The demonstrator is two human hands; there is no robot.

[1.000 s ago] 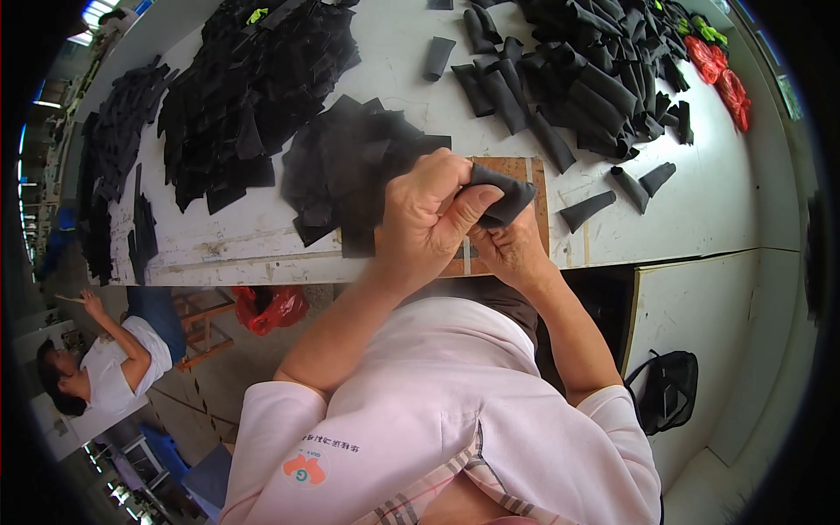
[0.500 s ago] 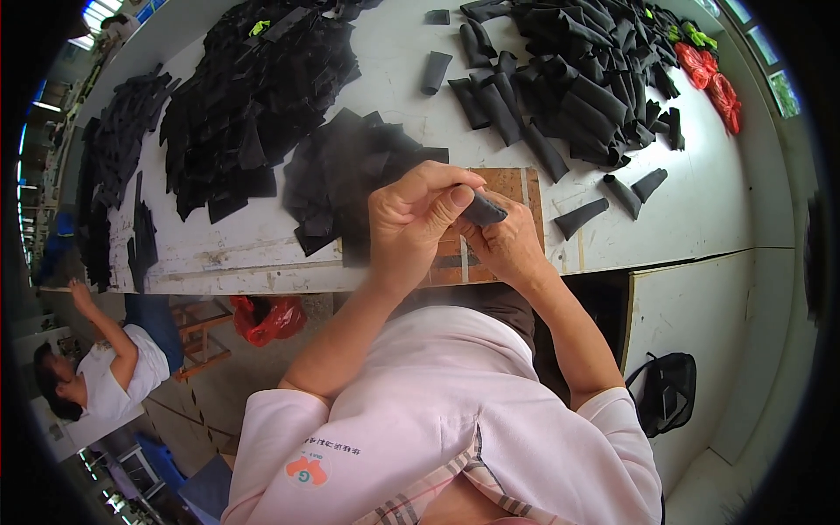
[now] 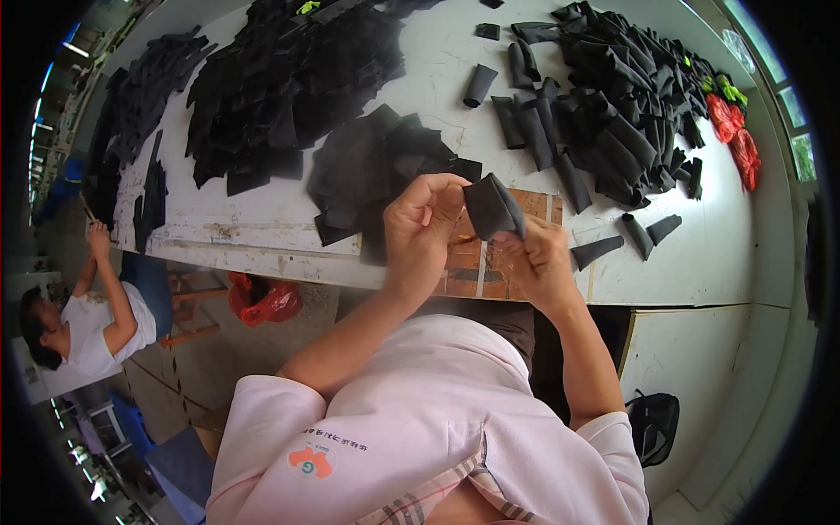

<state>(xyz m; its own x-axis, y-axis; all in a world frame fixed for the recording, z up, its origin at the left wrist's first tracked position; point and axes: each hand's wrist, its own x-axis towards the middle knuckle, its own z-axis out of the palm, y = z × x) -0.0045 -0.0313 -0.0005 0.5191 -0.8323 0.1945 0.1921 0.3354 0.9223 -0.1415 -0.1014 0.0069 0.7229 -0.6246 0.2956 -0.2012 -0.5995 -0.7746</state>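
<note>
A black fabric tube point(image 3: 493, 206) is held between my two hands above the near edge of the table, spread wide with one mouth toward me. My left hand point(image 3: 425, 229) pinches its upper left edge between thumb and fingers. On the other side, my right hand point(image 3: 541, 261) grips the lower right edge, fingers curled. Beneath lies a brown taped board point(image 3: 464, 255). Just beyond my left hand is a loose stack of flat black fabric pieces point(image 3: 359, 171). Past my right hand, several finished-looking black tubes point(image 3: 598, 252) lie on the white table.
Large heaps of flat black pieces point(image 3: 271, 96) cover the table's left, and a pile of black tubes point(image 3: 612, 114) its right. Red plastic bags point(image 3: 733, 140) sit at the far right. Another person point(image 3: 109, 319) works at lower left, near a red bag point(image 3: 262, 299).
The black tube, narrow and bunched in both hands before, is now spread broad between them. My hands have drawn apart. The view has shifted, and the other person's hands have come together.
</note>
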